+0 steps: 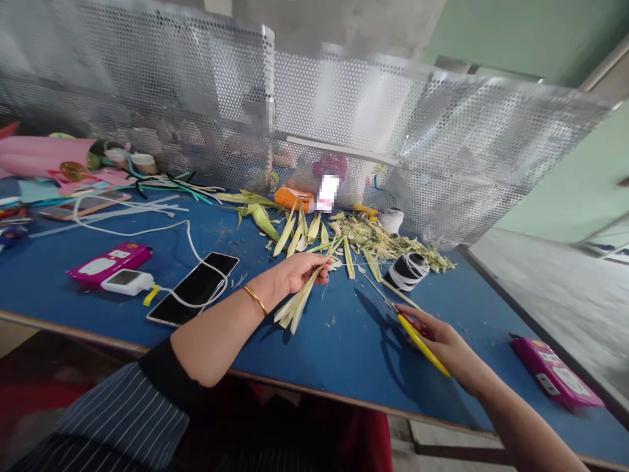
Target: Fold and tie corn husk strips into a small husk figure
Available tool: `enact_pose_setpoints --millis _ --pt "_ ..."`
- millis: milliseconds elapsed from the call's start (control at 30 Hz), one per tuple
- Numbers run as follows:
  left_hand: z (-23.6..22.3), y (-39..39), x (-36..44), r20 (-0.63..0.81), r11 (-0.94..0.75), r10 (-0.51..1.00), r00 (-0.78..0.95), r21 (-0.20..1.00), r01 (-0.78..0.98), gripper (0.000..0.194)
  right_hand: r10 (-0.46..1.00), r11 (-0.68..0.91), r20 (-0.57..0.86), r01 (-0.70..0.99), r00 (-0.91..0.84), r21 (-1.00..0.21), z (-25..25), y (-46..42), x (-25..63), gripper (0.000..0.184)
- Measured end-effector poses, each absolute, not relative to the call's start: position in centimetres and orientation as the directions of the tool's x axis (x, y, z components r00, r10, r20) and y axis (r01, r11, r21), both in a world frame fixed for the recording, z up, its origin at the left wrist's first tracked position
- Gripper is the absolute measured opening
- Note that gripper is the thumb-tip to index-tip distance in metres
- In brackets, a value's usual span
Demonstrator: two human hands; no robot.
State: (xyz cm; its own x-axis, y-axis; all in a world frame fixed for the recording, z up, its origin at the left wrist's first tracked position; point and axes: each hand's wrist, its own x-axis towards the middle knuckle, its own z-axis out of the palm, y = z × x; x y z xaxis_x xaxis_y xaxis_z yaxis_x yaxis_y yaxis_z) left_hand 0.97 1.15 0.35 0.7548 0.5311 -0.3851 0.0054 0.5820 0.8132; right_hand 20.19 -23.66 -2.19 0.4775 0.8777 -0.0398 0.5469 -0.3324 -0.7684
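My left hand (305, 270) is closed around a bundle of pale corn husks (299, 307), whose wide ends fan out below it. From the bundle a thin white thread runs right to a spool of thread (407, 271) lying on the blue table. My right hand (439, 341) grips yellow-handled scissors (415, 337), their blades pointing up and left toward the thread. Whether the blades touch the thread I cannot tell. Beyond my left hand several loose husk strips (285, 235) lie in a row.
A heap of husk scraps (388, 236) lies at the back, near an orange box (293, 198). To the left are a phone (196, 288), a white cable (189, 229) and a purple packet (111, 265). Another purple packet (555, 372) rests at the right. Perforated metal panels (339, 98) stand behind.
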Motion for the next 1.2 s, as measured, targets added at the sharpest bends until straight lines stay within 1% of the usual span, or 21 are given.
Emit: enact_pose_setpoints --millis 33,67,100,133,200,300,433,500,600,700,800,933,1033,1100,1133,1167,1200 --pt "0.4 1.2 1.0 -0.389 0.583 0.527 0.756 0.812 0.012 0.017 0.877 -0.328 -0.143 0.354 0.46 -0.876 -1.9 -23.4 19.5 0.058" --pt "0.5 1.2 1.0 -0.393 0.583 0.524 0.756 0.813 0.019 0.017 0.868 -0.336 -0.234 0.17 0.438 -0.927 -1.5 -23.2 18.9 0.062" --pt "0.5 1.2 0.9 -0.396 0.581 0.522 0.755 0.813 0.025 0.017 0.866 -0.337 -0.298 0.026 0.4 -0.941 -1.1 -22.9 18.3 0.064" --pt "0.6 1.2 0.9 -0.399 0.579 0.524 0.753 0.815 0.029 0.018 0.875 -0.333 -0.337 -0.073 0.347 -0.94 -0.8 -22.6 17.9 0.063" --pt "0.6 1.2 0.9 -0.404 0.574 0.529 0.746 0.818 0.036 0.019 0.904 -0.311 -0.351 -0.185 0.246 -0.932 -0.2 -22.2 17.3 0.057" --pt "0.8 1.1 0.9 -0.407 0.567 0.537 0.739 0.823 0.041 0.022 0.927 -0.302 -0.344 -0.25 0.149 -0.92 0.1 -22.1 17.3 0.049" --pt "1.0 1.0 0.9 -0.402 0.564 0.541 0.739 0.825 0.035 0.024 0.935 -0.306 -0.336 -0.216 0.118 -0.927 0.1 -22.3 17.7 0.051" --pt "1.0 0.9 1.0 -0.401 0.565 0.536 0.743 0.824 0.037 0.024 0.927 -0.331 -0.355 -0.184 0.117 -0.925 0.1 -22.3 17.6 0.052" --pt "1.0 1.0 1.0 -0.399 0.565 0.532 0.747 0.824 0.038 0.025 0.911 -0.356 -0.385 -0.187 0.147 -0.916 0.2 -21.9 17.3 0.053" --pt "0.9 1.0 1.0 -0.4 0.567 0.533 0.746 0.823 0.036 0.022 0.909 -0.313 -0.359 -0.224 0.213 -0.923 0.2 -21.1 16.9 0.05" --pt "0.6 1.1 1.0 -0.401 0.567 0.532 0.746 0.823 0.038 0.019 0.915 -0.266 -0.325 -0.249 0.238 -0.931 0.2 -19.7 16.7 0.046" --pt "0.4 1.2 1.1 -0.394 0.557 0.538 0.745 0.83 0.036 0.02 0.9 -0.241 -0.297 -0.205 0.318 -0.949 -0.2 -18.0 16.7 0.041" --pt "0.4 1.2 1.1 -0.388 0.544 0.55 0.739 0.839 0.035 0.022 0.894 -0.237 -0.258 -0.102 0.367 -0.966 -0.6 -17.5 16.8 0.043" --pt "0.6 1.1 1.1 -0.379 0.532 0.562 0.735 0.846 0.029 0.022 0.882 -0.254 -0.229 0.007 0.413 -0.967 -0.8 -17.5 17.1 0.045" --pt "0.7 1.1 1.1 -0.374 0.528 0.568 0.733 0.849 0.023 0.022 0.872 -0.279 -0.213 0.09 0.441 -0.956 -0.9 -17.6 17.4 0.046" --pt "0.8 1.2 1.0 -0.366 0.521 0.575 0.731 0.854 0.018 0.022 0.859 -0.299 -0.167 0.211 0.484 -0.93 -1.0 -17.7 17.7 0.045" --pt "1.0 1.2 0.9 -0.357 0.51 0.583 0.73 0.86 0.013 0.022 0.848 -0.321 -0.096 0.362 0.521 -0.875 -1.2 -17.9 18.0 0.044"
